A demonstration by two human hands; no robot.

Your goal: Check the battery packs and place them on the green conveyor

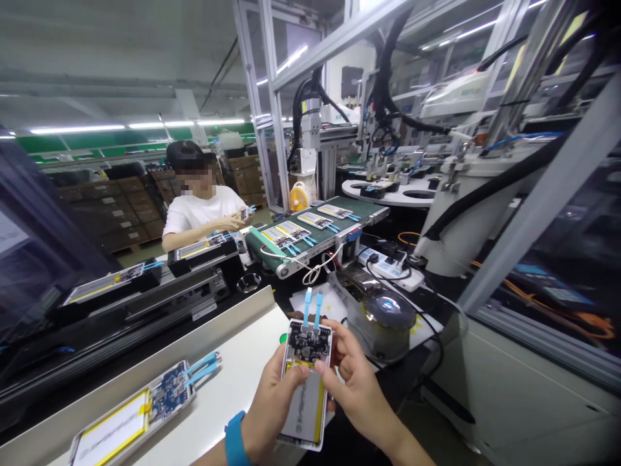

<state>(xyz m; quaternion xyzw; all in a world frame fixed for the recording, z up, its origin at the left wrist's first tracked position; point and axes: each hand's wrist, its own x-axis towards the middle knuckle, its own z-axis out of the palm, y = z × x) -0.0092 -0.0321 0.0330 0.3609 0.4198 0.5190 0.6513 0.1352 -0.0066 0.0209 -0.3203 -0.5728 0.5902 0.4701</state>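
Note:
Between my two hands is an open power bank (305,414), its circuit board and battery facing up and two blue cable ends pointing away from me. My left hand (272,395) grips its left side, the thumb lying on the yellow tape between board and battery. On the opposite edge, my right hand (356,382) has its thumb on the face and its fingers curled behind. A blue band circles my left wrist. To the left, a second open power bank (158,396) rests on the white tray (242,353), its blue cables toward the upper right.
Ahead, a green conveyor belt (334,233) carries several open power banks. Black fixtures (206,255) on a track at left hold two more. A co-worker (204,210) sits beyond. Right of my hands are a dark transparent-looking device (378,317), a power strip (392,268) and loose cables.

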